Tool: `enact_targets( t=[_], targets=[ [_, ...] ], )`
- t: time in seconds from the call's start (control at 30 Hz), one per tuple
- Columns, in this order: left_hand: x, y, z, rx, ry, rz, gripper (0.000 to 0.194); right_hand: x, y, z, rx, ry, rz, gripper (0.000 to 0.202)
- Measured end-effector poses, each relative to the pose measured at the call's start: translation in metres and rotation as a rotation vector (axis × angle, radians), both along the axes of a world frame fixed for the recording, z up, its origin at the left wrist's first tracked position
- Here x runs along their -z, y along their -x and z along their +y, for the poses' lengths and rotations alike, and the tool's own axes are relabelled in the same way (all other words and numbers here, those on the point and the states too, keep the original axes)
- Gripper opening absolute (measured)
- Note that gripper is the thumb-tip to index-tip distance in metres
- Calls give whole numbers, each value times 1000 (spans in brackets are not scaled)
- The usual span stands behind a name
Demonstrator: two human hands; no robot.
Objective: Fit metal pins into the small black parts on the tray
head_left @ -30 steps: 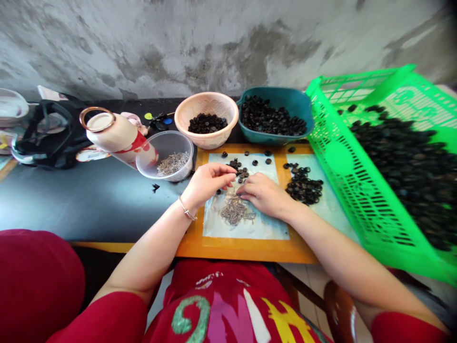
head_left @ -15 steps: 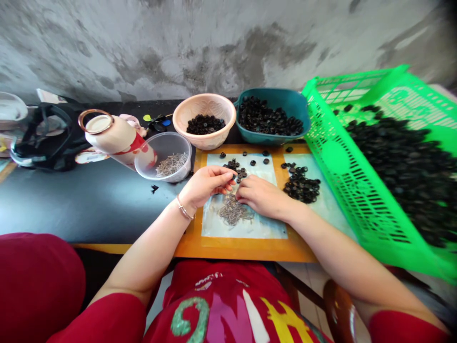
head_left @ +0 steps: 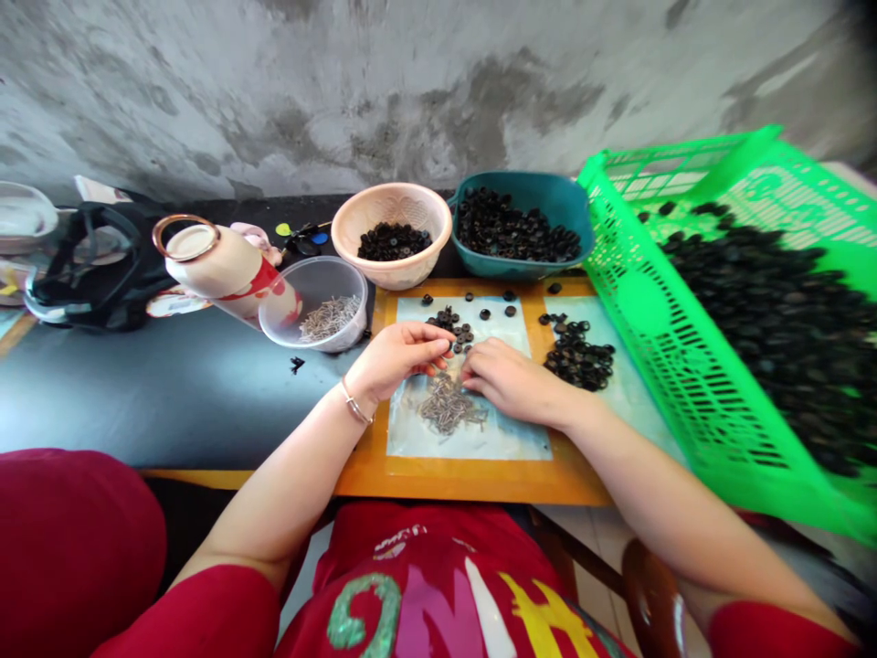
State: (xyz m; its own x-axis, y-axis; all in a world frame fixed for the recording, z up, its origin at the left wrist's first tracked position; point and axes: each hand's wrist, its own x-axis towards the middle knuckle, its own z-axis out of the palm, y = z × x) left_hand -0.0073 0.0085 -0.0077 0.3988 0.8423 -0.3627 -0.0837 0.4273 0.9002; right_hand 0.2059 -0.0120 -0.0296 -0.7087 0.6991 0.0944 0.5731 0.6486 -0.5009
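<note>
My left hand (head_left: 409, 353) is closed in a pinch, thumb against forefinger, at the near edge of some small black round pieces with centre holes (head_left: 458, 331). Whatever it holds is too small to name. Facing it, my right hand (head_left: 508, 376) has its fingers curled together beside a heap of thin silvery metal pins (head_left: 447, 408). Its fingertips are partly hidden, so I cannot make out what they grip. Both hands are above a pale sheet (head_left: 480, 446) on an orange-brown board, with a small gap between them.
More black pieces lie in a pile (head_left: 579, 355) to the right. Behind stand a peach bowl (head_left: 353, 203) and a teal basin (head_left: 558, 185) of black parts. A clear tub (head_left: 278, 315) holds pins, next to a white-red flask (head_left: 233, 265). A green crate (head_left: 637, 302) borders the right.
My right hand has shifted slightly right and up, away from the pin heap, widening the gap to my left hand. The left hand keeps its pinch in nearly the same place.
</note>
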Motion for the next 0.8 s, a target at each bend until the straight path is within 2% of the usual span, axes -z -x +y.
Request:
enact_targets(
  t=[0.2, 0.4, 0.7, 0.8],
  targets=[
    [1, -3, -2, 43, 45, -29, 31, -8, -4, -2, 114, 155, 163, 9],
    [3, -6, -4, 102, 96, -86, 34, -16, -1, -5, 282, 144, 386, 10],
    [3, -8, -6, 88, 81, -67, 34, -12, 3, -7, 326, 125, 405, 10],
    [2, -10, -8, 40, 9, -18, 30, -12, 3, -7, 312, 103, 401, 11]
  ],
)
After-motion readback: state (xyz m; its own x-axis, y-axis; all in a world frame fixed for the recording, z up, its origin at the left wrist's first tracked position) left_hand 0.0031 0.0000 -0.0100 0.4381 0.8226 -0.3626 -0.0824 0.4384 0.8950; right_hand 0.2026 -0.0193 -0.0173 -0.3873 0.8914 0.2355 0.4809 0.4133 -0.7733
